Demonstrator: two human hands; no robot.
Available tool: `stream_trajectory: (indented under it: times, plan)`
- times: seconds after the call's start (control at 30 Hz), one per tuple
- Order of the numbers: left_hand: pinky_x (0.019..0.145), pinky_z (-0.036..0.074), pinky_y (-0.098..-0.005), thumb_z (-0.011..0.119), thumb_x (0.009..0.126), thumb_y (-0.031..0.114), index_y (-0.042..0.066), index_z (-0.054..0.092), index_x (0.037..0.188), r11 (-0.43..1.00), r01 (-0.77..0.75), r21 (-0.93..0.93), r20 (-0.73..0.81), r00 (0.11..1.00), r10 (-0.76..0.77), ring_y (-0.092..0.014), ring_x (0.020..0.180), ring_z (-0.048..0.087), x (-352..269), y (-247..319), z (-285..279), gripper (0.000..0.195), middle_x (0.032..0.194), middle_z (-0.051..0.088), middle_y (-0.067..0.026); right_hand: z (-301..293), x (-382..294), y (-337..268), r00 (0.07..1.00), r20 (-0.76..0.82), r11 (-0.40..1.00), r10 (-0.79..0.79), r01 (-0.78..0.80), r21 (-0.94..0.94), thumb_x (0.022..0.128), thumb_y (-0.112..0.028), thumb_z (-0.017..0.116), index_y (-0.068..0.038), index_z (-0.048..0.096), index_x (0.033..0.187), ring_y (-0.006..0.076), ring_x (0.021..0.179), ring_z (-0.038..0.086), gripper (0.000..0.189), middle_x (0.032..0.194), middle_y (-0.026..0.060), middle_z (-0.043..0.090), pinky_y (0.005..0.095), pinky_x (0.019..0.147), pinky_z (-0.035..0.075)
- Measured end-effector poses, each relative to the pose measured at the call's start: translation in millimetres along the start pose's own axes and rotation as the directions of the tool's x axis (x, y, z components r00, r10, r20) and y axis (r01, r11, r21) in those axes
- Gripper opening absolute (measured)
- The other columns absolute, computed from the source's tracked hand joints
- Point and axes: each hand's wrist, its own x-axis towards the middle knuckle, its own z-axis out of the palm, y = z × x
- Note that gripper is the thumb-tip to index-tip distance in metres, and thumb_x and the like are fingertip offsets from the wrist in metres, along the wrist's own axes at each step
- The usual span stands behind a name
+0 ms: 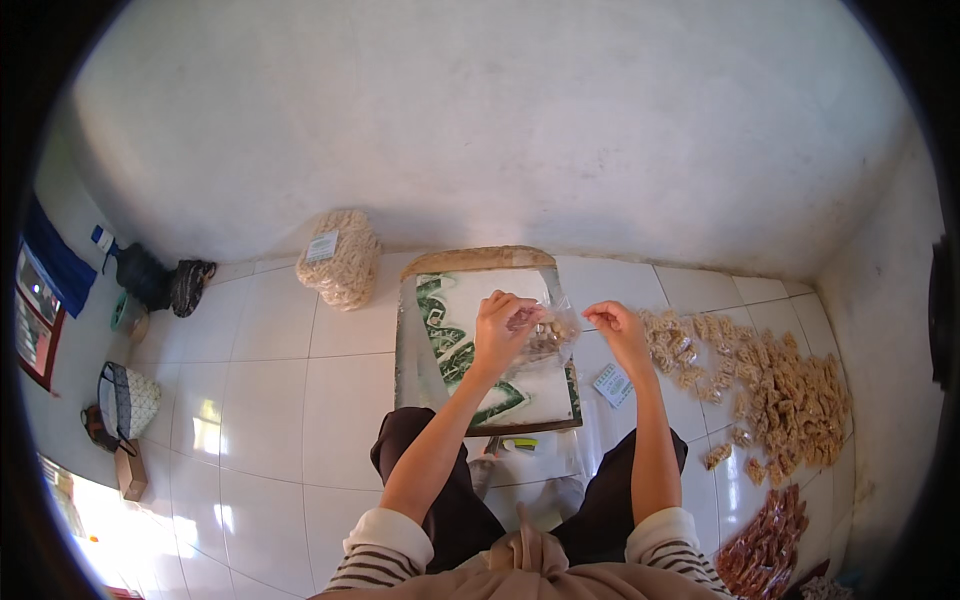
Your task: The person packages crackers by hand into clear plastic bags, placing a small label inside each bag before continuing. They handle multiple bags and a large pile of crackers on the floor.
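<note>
My left hand [504, 330] pinches a clear plastic bag [551, 341] over a low table [491, 259]. Light brown pieces sit inside the bag, too small to name. My right hand [619, 326] is raised just beyond the bag's right edge, its thumb and fingertips drawn close together. Whether those fingertips hold anything is too fine to see. A white sheet with green print [514, 397] covers much of the tabletop. On the floor by my right wrist lies a green-and-white printed label card [613, 385].
Many small clear packets of pale snacks [795, 397] are heaped on the tiles at right, with reddish-brown packets [765, 544] nearer me. A large filled bag [343, 259] stands by the wall. A yellow-green tool [519, 444] lies below the table's near edge. At left is a patterned bag [131, 401].
</note>
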Motion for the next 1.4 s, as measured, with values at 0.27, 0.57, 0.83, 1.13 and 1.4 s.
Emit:
stream_trajectory:
  times: [0.27, 0.57, 0.83, 1.13, 1.4]
  plan:
    - [0.07, 0.038, -0.0294, 0.072, 0.065, 0.003, 0.009, 0.065, 0.078, 1.0, -0.021, 0.009, 0.068, 0.997, 0.02, -0.017, 0.069, 0.052, 0, -2, 2, 0.016, 0.071, 0.061, 0.0011, 32, -4, -31, 0.977, -0.026, 0.976, -0.212, 0.211, -0.06, 0.076, -0.012, 0.068, -0.005, 0.066, 0.087, 0.0162, 0.074, 0.058, 0.013, 0.088, 0.006, 0.062, 0.0274, 0.068, 0.046]
    - [0.07, 0.038, -0.0287, 0.072, 0.068, 0.005, 0.008, 0.066, 0.078, 0.998, 0.064, -0.016, 0.019, 0.998, -0.064, -0.016, 0.067, 0.051, 3, -4, -7, 0.012, 0.068, 0.059, 0.0006, 4, 4, -16, 0.951, -0.309, 0.861, 0.018, 0.142, 0.489, 0.08, -0.017, 0.067, -0.007, 0.058, 0.106, 0.0139, 0.092, 0.053, 0.029, 0.099, 0.0037, 0.06, 0.0298, 0.086, 0.04]
    - [0.071, 0.038, -0.0293, 0.073, 0.068, 0.006, 0.008, 0.066, 0.078, 0.998, 0.065, -0.028, 0.038, 0.997, -0.064, -0.017, 0.068, 0.051, 4, 1, -6, 0.012, 0.068, 0.06, -0.0003, 13, 6, -11, 0.984, 0.107, 0.984, -0.139, 0.126, 0.125, 0.084, -0.018, 0.062, -0.006, 0.055, 0.112, 0.0161, 0.107, 0.052, 0.031, 0.113, 0.0063, 0.057, 0.0324, 0.096, 0.038]
    - [0.071, 0.04, -0.0286, 0.073, 0.066, 0.006, 0.008, 0.066, 0.077, 1.0, 0.018, 0.02, 0.055, 0.998, -0.019, -0.017, 0.07, 0.053, 1, -6, -9, 0.014, 0.069, 0.061, 0.0003, -4, 3, -23, 0.996, -0.02, 0.923, -0.086, 0.088, 0.374, 0.08, -0.023, 0.067, -0.008, 0.055, 0.119, 0.0164, 0.114, 0.046, 0.044, 0.12, 0.0049, 0.054, 0.0344, 0.099, 0.032]
    - [0.07, 0.04, -0.0287, 0.074, 0.066, 0.006, 0.008, 0.066, 0.077, 0.999, -0.017, 0.039, 0.055, 0.998, 0.015, -0.016, 0.068, 0.053, -1, 0, -3, 0.014, 0.068, 0.061, 0.0007, -5, 1, -21, 0.992, -0.118, 0.877, 0.046, 0.017, 0.481, 0.088, -0.012, 0.056, -0.003, 0.059, 0.103, 0.0142, 0.103, 0.053, 0.018, 0.106, 0.0075, 0.062, 0.0308, 0.098, 0.032]
